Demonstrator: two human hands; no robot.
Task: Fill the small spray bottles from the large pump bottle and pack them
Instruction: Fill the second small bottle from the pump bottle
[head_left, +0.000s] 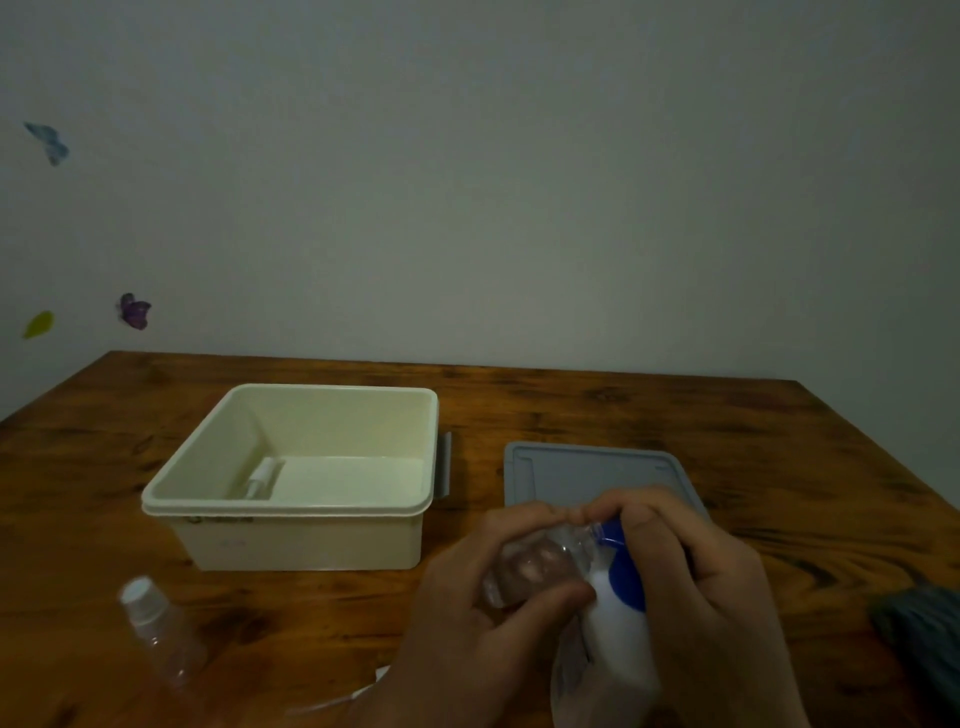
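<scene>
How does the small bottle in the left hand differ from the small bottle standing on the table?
The held bottle lies tilted in the left hand, its mouth at the blue pump; the standing bottle is upright and untouched. The standing bottle wears a white cap; the held one shows none. Both are small and clear.

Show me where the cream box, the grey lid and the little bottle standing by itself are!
cream box (306, 543): head view, on its front wall.
grey lid (587, 470): head view, on its flat top.
little bottle (161, 636): head view, on its clear body.

Butterfly stickers on wall
</scene>
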